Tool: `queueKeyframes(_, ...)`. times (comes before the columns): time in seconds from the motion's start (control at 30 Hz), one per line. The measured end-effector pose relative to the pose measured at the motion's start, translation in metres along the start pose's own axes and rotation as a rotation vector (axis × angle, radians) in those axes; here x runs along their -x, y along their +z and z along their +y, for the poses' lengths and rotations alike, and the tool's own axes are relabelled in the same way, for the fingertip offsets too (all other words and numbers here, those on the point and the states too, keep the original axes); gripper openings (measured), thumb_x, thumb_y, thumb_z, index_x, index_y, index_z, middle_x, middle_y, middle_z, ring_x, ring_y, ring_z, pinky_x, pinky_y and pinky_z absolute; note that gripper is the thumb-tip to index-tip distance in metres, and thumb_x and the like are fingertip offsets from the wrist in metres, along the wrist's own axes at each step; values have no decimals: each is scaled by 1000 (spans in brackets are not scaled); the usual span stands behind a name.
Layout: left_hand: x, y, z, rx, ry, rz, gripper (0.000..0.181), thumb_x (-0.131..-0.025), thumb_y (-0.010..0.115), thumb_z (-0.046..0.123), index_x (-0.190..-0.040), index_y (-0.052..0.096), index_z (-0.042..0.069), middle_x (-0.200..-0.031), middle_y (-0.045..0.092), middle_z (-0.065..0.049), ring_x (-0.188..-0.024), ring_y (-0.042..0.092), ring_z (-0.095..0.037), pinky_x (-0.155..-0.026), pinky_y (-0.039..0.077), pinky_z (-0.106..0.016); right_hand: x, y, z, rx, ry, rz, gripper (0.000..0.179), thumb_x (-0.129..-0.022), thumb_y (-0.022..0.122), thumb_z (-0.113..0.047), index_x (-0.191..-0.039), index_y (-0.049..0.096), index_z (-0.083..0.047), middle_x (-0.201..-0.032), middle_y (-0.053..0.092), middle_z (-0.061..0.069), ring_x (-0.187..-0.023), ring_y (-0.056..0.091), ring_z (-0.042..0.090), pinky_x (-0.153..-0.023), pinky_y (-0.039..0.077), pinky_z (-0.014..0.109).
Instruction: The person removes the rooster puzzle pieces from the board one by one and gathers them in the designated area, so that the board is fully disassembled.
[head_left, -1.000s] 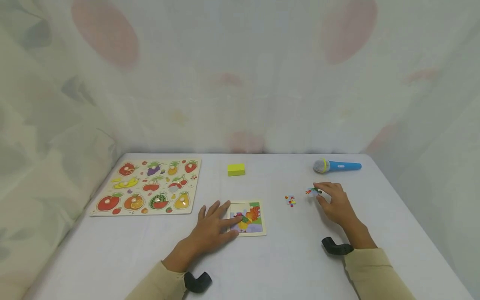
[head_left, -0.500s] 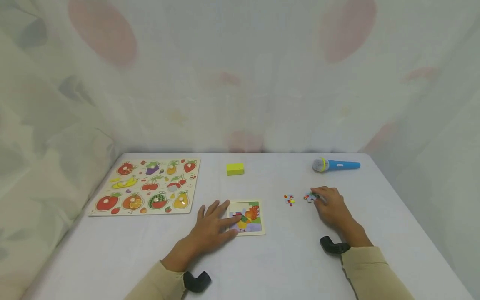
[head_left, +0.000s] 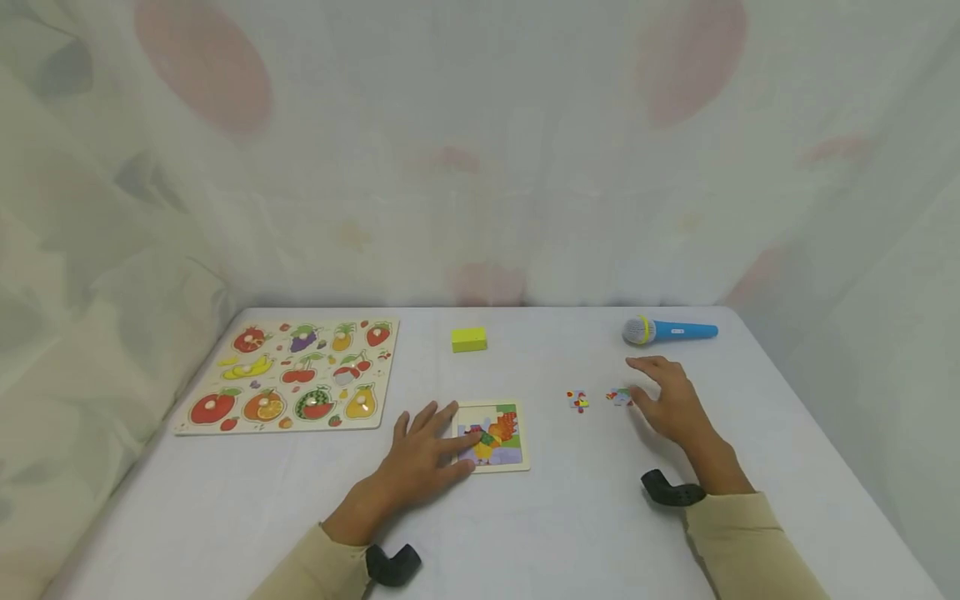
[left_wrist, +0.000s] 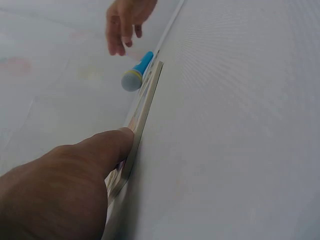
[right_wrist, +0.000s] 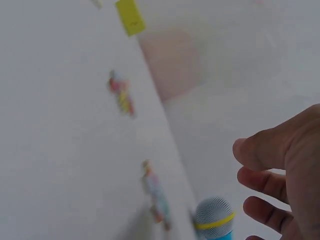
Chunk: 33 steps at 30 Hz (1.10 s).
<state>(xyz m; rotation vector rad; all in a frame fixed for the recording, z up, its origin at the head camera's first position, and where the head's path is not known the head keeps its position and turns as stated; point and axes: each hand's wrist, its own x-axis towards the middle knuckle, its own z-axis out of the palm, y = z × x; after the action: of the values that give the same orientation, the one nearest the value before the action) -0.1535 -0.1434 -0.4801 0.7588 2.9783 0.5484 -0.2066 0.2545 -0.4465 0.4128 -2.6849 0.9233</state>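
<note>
My left hand (head_left: 423, 458) rests with spread fingers on the left side of a small framed jigsaw puzzle (head_left: 510, 457), its fingertips over the picture. In the left wrist view the thumb lies along the frame's edge (left_wrist: 145, 112). My right hand (head_left: 671, 404) is just right of a jigsaw piece (head_left: 619, 397), thumb and forefinger apart with nothing between them. The right wrist view shows that hand raised off the table, its fingers apart from the piece (right_wrist: 157, 195). A second jigsaw piece (head_left: 577, 400) lies to the left of the first.
A wooden fruit peg puzzle (head_left: 288, 375) lies at the left. Toward the back stands a yellow block (head_left: 468, 340), and a blue toy microphone (head_left: 671, 330) lies at the back right. White cloth (head_left: 480, 167) hangs behind the table.
My right hand set the jigsaw piece down on the table, let go, and lifted away with its fingers spread. My left hand stays on the framed puzzle.
</note>
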Motion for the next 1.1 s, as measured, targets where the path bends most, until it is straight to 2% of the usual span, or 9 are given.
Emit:
queueKeyframes(0.3, 1, 0, 0, 0, 2, 3, 47, -93, 50, 59, -134, 57, 40, -156, 29, -4, -142, 17, -35, -105, 6, -65, -10, -21, -39, -1, -154, 123, 47, -82, 73, -2, -127, 60, 0, -123, 53, 20, -117, 46, 40, -92, 39, 60)
queueKeyframes(0.53, 2, 0, -1, 4, 12, 6, 47, -93, 50, 59, -135, 57, 40, -155, 29, -4, -142, 18, -36, -105, 6, -65, -13, -32, -66, -53, -279, 185, 49, -79, 76, 1, -125, 60, 4, -121, 54, 20, -117, 46, 39, -91, 38, 57)
queueKeyframes(0.77, 0, 1, -1, 7, 20, 18, 47, -92, 51, 58, -135, 57, 39, -155, 30, -5, -141, 18, -36, -105, 6, -65, -18, -32, -90, -120, -343, 192, 50, -78, 76, 0, -125, 61, 3, -121, 53, 17, -117, 46, 32, -88, 39, 47)
queueKeyframes(0.93, 0, 0, 0, 4, 20, 14, 47, -93, 50, 59, -135, 56, 39, -155, 30, -5, -141, 18, -36, -105, 6, -65, -21, -27, -104, -150, -371, 186, 49, -79, 75, -1, -126, 61, 2, -122, 54, 16, -117, 45, 30, -87, 39, 47)
queueKeyframes(1.1, 1, -2, 1, 7, 22, 11, 46, -93, 51, 58, -134, 57, 39, -155, 30, -6, -141, 18, -37, -105, 7, -66, -22, -16, -116, -163, -354, 154, 50, -81, 75, -5, -129, 60, -1, -124, 53, 12, -120, 45, 27, -91, 40, 48)
